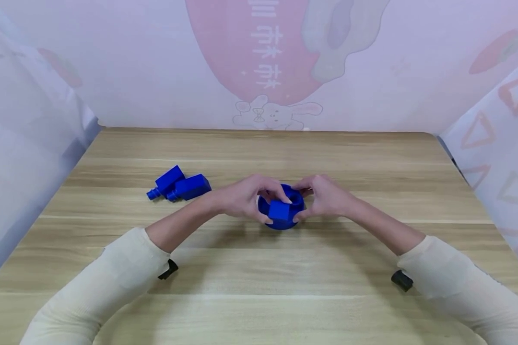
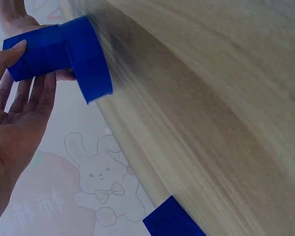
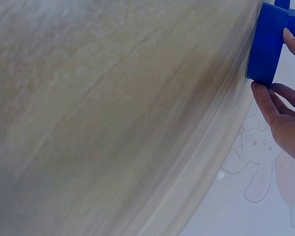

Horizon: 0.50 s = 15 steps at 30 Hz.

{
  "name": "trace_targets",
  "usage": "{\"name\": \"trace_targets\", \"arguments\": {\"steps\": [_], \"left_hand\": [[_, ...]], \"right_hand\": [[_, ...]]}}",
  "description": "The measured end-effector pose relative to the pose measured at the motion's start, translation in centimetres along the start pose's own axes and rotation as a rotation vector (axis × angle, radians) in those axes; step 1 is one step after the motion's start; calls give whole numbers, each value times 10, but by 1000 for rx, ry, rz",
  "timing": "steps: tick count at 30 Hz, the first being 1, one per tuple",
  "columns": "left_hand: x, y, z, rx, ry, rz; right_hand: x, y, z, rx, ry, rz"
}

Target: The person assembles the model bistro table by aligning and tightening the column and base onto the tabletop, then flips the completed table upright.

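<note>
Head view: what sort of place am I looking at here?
Probably an enclosed tabletop workspace, though I can't tell what room it is in: a wood-grain table, a cartoon-printed backdrop behind it, and pale side coverings at left and right.

From where I stand, I count three blue blocks [image 1: 279, 211] [image 1: 194, 187] [image 1: 169, 178], one held and two lying down. There's one round blue base [image 2: 88, 59], one left hand [image 1: 251, 195], one right hand [image 1: 326, 196], two pale sleeves [image 1: 108, 273] [image 1: 453, 278], two small black pieces [image 1: 169, 270] [image 1: 402, 280] and one wooden table [image 1: 280, 297].
</note>
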<state>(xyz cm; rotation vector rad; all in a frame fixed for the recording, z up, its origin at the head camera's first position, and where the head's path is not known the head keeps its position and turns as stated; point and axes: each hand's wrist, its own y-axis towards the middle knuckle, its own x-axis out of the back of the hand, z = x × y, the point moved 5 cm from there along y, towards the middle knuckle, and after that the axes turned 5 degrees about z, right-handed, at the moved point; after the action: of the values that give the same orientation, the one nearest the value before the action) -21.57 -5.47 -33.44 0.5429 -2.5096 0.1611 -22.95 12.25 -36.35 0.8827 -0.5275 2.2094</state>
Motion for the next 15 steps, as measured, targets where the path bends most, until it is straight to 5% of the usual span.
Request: {"name": "trace_targets", "arguments": {"steps": [8,15], "left_hand": [[-3,-7,-4,1,65,-33],[-1,-18,-2,69,65,-60]], "right_hand": [[-1,0,2,-3,-10,15],[1,-4,7,-10,-100,-4]]}}
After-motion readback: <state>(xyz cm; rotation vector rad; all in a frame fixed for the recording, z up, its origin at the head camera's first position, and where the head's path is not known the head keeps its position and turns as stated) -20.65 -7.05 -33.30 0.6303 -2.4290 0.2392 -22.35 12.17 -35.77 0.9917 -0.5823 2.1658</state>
